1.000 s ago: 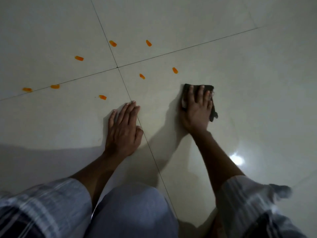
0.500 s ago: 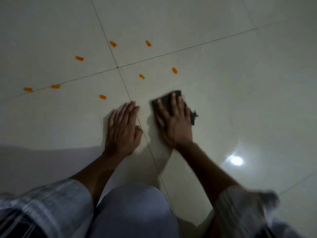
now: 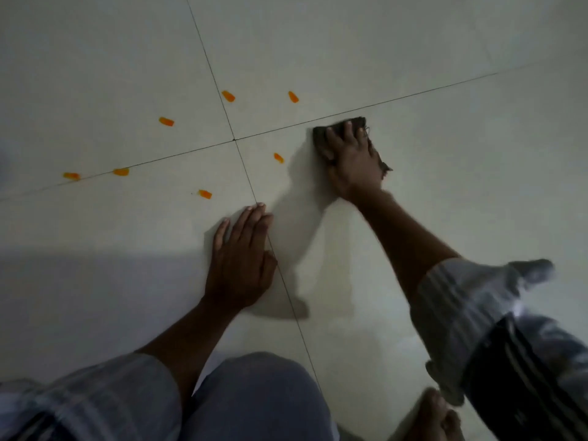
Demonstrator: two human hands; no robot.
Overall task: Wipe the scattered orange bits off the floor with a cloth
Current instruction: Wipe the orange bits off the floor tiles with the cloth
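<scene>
My right hand (image 3: 353, 163) presses flat on a dark cloth (image 3: 320, 139) on the pale tiled floor (image 3: 445, 186), just below a grout line. Several orange bits lie to its left: the nearest orange bit (image 3: 279, 157) is a short way from the cloth. Two more orange bits (image 3: 228, 96) (image 3: 293, 97) lie beyond the grout line. Others (image 3: 166, 121) (image 3: 205, 194) (image 3: 121, 171) are spread farther left. My left hand (image 3: 241, 265) rests palm-down on the floor, holding nothing, just below one orange bit.
Dark grout lines cross at a point (image 3: 234, 139) among the bits. My bent knee (image 3: 257, 396) fills the bottom centre and my bare foot (image 3: 432, 418) shows at the bottom right. A shadow darkens the lower left floor.
My right hand swept the cloth in toward my left hand, then out and away over the spot where an orange bit lay; that bit no longer shows. My left hand stayed put.
</scene>
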